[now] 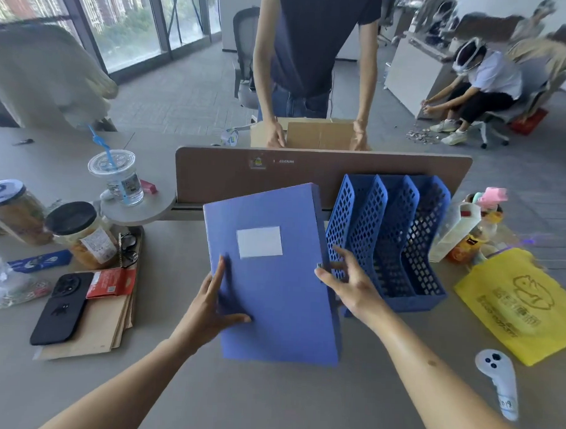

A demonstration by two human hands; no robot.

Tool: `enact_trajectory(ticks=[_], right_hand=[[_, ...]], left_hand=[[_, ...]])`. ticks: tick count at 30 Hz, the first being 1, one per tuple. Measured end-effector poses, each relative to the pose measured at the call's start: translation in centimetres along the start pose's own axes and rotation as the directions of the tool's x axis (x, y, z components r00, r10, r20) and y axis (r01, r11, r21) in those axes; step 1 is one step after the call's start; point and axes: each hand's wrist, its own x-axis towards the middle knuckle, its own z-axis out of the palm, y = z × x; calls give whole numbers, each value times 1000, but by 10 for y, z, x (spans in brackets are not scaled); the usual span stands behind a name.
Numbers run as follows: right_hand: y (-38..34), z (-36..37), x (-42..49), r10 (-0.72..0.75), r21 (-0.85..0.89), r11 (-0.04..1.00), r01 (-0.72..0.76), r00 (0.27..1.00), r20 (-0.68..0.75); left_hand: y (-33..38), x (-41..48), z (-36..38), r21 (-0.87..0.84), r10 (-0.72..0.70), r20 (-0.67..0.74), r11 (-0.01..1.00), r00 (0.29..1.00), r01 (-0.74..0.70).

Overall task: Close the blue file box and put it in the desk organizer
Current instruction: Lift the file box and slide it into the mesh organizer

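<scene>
Blue plastic, closed and flat-fronted, the rectangular file box (273,275) with its white blank label is tilted up between my hands, its lower edge close to the grey surface (268,400). My left hand (212,311) presses open-palmed against the cover, fingers spread, thumb lying across the lower front. My right hand (349,285) has its grip on the box's right edge near the small metal clasp, thumb on the front and fingers curled round the side.

Just beside the box on the right stands the blue perforated plastic desk organizer (399,247) with three upright slots; what I can see of them holds nothing. The box's right edge overlaps the organizer's nearest wall in my view, but I cannot tell if they touch.

Behind both runs a brown felt divider panel (321,174), and beyond it another person rests both hands on an open cardboard carton (313,135).

To my left sit two glass jars of food, one with a black lid (82,234) and one with a white lid (14,209), a clear plastic cup with a blue straw (117,176) on a small round shelf, a black phone (60,307) lying on brown paper envelopes (101,330), and a red packet (112,282). To my right lie a yellow fabric bag (513,302) and a white handheld controller (498,382), well apart from the organizer.
</scene>
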Motion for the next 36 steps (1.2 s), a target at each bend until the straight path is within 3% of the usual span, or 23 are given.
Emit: enact_trajectory(ticks=[3,5,9,14,19,24,36], right_hand=[[-27,-27,-10,7,-139,990,7,995,100],[-38,-39,-21,19,-211,978,-2,997,77],[-48,-62,-47,-12,-329,944,-13,997,-74],[-54,-99,-81,-20,-468,877,-111,964,-265],[-57,-128,-109,-68,-456,875,-163,891,-448],[-69,-136,-116,-168,-471,871,-137,818,-549],[-60,-130,-71,-322,-455,890,28,745,-584]], left_hand=[[8,5,7,-10,14,45,1000,999,-14],[18,8,18,-39,7,121,999,993,-3],[50,14,46,-41,-44,322,997,946,60],[110,26,79,-94,-23,473,993,881,76],[188,54,102,-290,-46,627,913,778,287],[252,82,104,-364,-48,678,845,733,392],[285,143,74,-336,43,596,920,802,200]])
